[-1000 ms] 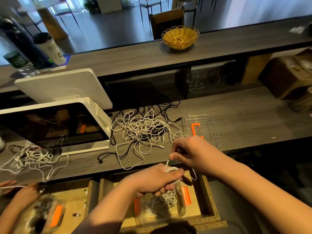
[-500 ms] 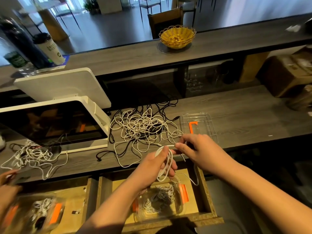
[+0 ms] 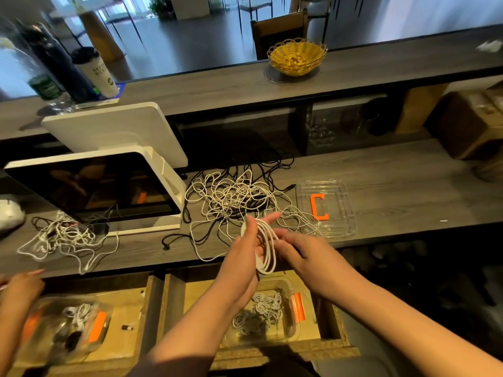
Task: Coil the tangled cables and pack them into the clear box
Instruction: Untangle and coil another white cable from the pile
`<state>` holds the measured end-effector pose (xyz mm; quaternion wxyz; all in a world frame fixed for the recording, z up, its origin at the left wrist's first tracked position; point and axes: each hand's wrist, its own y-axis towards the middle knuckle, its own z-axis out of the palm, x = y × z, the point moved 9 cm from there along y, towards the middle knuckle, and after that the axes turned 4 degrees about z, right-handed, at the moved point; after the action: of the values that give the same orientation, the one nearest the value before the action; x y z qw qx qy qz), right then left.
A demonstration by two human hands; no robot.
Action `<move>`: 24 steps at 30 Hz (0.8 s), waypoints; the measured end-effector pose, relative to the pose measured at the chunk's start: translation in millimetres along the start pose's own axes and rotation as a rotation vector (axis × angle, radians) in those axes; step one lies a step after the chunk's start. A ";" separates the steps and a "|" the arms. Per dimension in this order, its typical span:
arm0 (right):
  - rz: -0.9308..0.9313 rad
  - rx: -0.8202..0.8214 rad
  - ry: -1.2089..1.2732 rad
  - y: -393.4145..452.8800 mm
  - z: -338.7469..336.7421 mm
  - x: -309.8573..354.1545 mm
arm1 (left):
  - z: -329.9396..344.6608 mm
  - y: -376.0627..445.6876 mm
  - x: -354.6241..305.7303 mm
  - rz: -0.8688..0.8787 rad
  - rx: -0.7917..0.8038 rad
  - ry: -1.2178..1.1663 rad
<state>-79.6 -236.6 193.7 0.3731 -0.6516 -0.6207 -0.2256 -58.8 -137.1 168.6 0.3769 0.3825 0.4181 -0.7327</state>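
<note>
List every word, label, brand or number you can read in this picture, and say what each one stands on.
No text here can be read with certainty.
White cup: dark print in two lines, too blurred to read.
Bottle: green label, too blurred to read.
Clear lid: an orange C-shaped clip, a part and not a letter.
Screen: dark, shows only reflections.

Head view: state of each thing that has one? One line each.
White cable: partly coiled, loops around the left hand.
Left hand: fingers straight, carrying the loops.
Right hand: fingers at the loops; grip unclear.
Cable pile: tangled, on the counter.
Clear box: open, in the drawer, coils inside.
Lid: off, lying on the counter.
Drawer: pulled open.
Screen: dark.
</note>
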 end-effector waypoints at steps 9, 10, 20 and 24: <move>0.006 0.061 -0.047 -10.1 24.6 3.8 | -8.6 5.0 -14.7 0.067 -0.156 -0.415; -0.002 0.065 -0.063 -10.9 26.8 6.2 | -10.5 5.0 -14.7 0.077 -0.174 -0.422; -0.079 0.189 -0.169 -28.5 42.0 26.2 | -30.4 7.1 -34.2 0.267 -0.253 0.091; -0.176 0.249 -0.332 -33.4 44.4 41.4 | -25.3 6.3 -26.6 0.249 -0.214 0.148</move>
<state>-114.5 -177.6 204.4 0.3221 -0.5721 -0.7511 -0.0688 -35.9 -110.4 180.8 0.4712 0.4421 0.4697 -0.6016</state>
